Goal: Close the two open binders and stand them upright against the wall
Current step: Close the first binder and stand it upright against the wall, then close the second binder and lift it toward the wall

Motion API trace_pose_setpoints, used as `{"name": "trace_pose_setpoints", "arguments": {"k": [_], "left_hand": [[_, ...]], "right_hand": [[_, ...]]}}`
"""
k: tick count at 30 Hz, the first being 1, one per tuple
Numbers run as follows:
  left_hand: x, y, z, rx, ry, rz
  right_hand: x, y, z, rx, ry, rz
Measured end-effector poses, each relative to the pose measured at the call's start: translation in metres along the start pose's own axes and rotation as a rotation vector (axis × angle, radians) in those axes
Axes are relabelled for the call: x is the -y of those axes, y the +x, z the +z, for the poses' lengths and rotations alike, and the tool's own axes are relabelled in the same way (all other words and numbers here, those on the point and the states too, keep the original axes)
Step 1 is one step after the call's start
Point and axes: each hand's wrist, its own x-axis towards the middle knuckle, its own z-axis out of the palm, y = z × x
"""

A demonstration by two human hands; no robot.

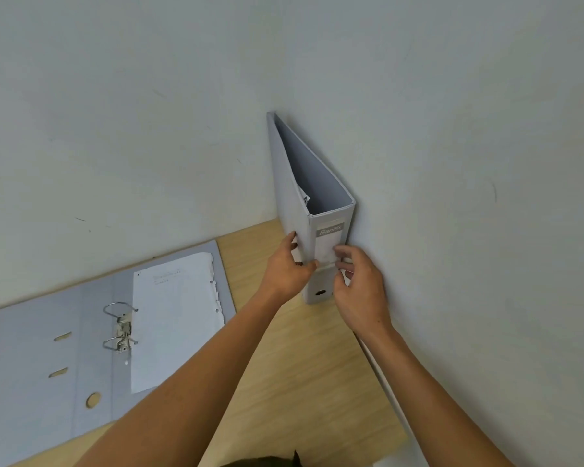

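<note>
Both hands [289, 264] [359, 284] hide the upright binder's [292, 183] lower spine.

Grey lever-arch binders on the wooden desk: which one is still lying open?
The grey binder on the left, flat with metal rings and white paper exposed. The other grey binder stands closed against the wall, held by both hands.

I see a light wooden desk [294, 382] filling the lower middle of my view, its grain running from about 7 o'clock up toward 1 o'clock. A pale grey-white wall [132, 112] covers the whole upper half, marked with a few faint scuffs. A second wall [486, 230] meets the desk along its right edge, from 12 o'clock down to 5 o'clock. At 6 o'clock, on the bottom edge, a dark shape [267, 462] pokes in; I cannot tell what it is.
</note>
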Motion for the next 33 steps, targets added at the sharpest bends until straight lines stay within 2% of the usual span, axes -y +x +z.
{"name": "trace_pose_setpoints", "arguments": {"k": [5, 9, 13, 16, 23, 33], "left_hand": [[-0.004, -0.019, -0.015, -0.02, 0.018, 0.001], [0.011, -0.047, -0.032, 0.008, -0.057, -0.008], [0.063, -0.096, -0.058, -0.007, -0.201, -0.162], [0.111, -0.133, -0.082, -0.067, -0.261, -0.295], [0.209, -0.196, -0.166, -0.205, -0.444, -0.468], [0.344, -0.282, -0.295, -0.572, -0.798, -0.713]], "right_hand": [[0.003, -0.003, 0.001, 0.017, 0.032, 0.021], [0.009, -0.016, 0.014, 0.081, 0.051, 0.044], [0.012, -0.042, 0.049, 0.198, 0.051, 0.074], [0.016, -0.066, 0.085, 0.315, 0.057, 0.105], [0.041, -0.128, 0.178, 0.541, 0.057, 0.168], [0.072, -0.202, 0.325, 0.823, -0.105, 0.238]]}}
